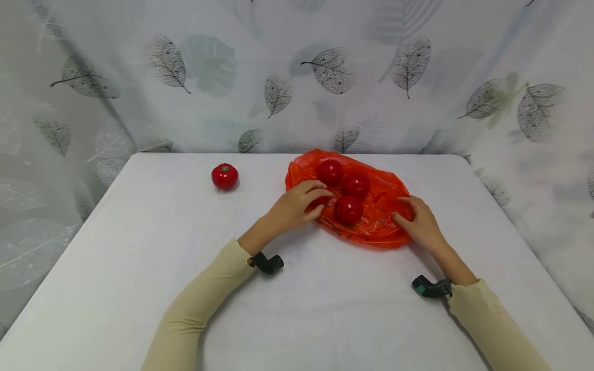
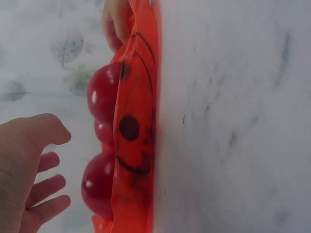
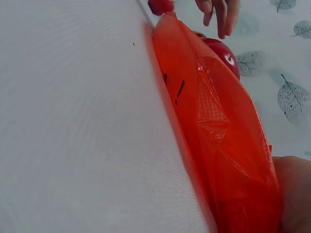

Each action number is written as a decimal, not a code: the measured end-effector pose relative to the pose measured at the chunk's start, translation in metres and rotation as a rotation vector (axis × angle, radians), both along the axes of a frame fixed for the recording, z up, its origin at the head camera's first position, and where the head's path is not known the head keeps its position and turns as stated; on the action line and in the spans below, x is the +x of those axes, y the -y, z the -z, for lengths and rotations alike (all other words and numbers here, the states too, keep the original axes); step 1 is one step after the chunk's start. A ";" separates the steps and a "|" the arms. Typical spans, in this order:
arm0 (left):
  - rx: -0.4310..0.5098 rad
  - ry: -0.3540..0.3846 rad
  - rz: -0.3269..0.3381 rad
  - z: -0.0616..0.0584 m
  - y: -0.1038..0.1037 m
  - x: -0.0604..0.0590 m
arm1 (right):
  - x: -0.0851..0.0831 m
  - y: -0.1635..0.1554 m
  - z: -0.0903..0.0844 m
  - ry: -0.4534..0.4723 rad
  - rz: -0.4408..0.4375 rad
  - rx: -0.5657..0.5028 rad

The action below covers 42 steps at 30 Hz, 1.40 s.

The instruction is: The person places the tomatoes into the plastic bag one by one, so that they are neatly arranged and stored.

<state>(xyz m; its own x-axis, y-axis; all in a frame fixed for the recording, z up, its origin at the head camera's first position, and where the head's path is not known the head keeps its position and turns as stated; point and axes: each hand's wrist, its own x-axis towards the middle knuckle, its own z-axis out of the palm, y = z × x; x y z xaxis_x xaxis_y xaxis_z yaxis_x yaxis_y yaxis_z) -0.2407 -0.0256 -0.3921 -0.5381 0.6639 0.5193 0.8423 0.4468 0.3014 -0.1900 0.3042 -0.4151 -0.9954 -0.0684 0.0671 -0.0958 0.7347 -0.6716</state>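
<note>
- The orange plastic bag (image 1: 371, 226) is lying flat on the white table (image 1: 139, 247), right of centre.
- Three tomatoes (image 1: 349, 209) are sitting on the bag.
- The left hand (image 1: 297, 203) is resting at the bag's left edge, fingers loosely spread, gripping nothing.
- The right hand (image 1: 419, 221) is pressing the bag's right edge, fingers relaxed.
- A fourth tomato (image 1: 225, 176) is sitting well apart, to the left.

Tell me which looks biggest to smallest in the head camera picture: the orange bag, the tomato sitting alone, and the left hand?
1. The orange bag, clearly the biggest.
2. The left hand.
3. The tomato sitting alone, the smallest, though it lies farther from the camera, which shrinks it a little.
</note>
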 end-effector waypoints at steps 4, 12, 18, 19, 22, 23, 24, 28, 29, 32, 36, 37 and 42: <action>-0.013 -0.023 -0.040 -0.003 0.012 -0.002 | 0.000 -0.003 -0.001 -0.013 0.002 0.004; -0.033 0.001 -0.149 -0.003 0.053 -0.010 | 0.000 0.000 0.000 -0.011 -0.007 -0.002; -0.006 0.016 -0.244 -0.006 0.084 -0.017 | -0.001 0.002 0.003 -0.001 -0.010 -0.003; 0.005 0.015 -0.259 -0.008 0.088 -0.018 | 0.000 0.001 0.003 -0.003 -0.009 -0.001; 0.031 0.013 -0.289 -0.013 0.098 -0.021 | 0.000 0.000 0.003 -0.007 -0.006 0.003; 0.038 0.015 -0.293 -0.014 0.101 -0.022 | -0.001 0.000 0.003 -0.007 -0.005 0.001; 0.043 0.018 -0.298 -0.015 0.103 -0.022 | -0.001 -0.001 0.002 -0.010 -0.006 0.002; 0.076 0.044 -0.326 -0.016 0.114 -0.024 | -0.002 -0.001 0.002 -0.017 -0.014 -0.002; 0.089 0.048 -0.333 -0.014 0.116 -0.025 | -0.002 0.000 0.002 -0.018 -0.015 -0.002; 0.131 0.044 -0.352 -0.008 0.124 -0.029 | -0.002 -0.001 0.003 -0.018 -0.015 -0.003; 0.195 0.024 -0.380 0.000 0.134 -0.034 | -0.002 -0.002 0.003 -0.016 -0.015 -0.005; 0.204 0.024 -0.391 0.001 0.137 -0.035 | -0.002 -0.002 0.004 -0.016 -0.015 -0.006; 0.155 0.104 -0.487 0.007 0.151 -0.041 | -0.003 -0.002 0.003 -0.018 -0.016 -0.009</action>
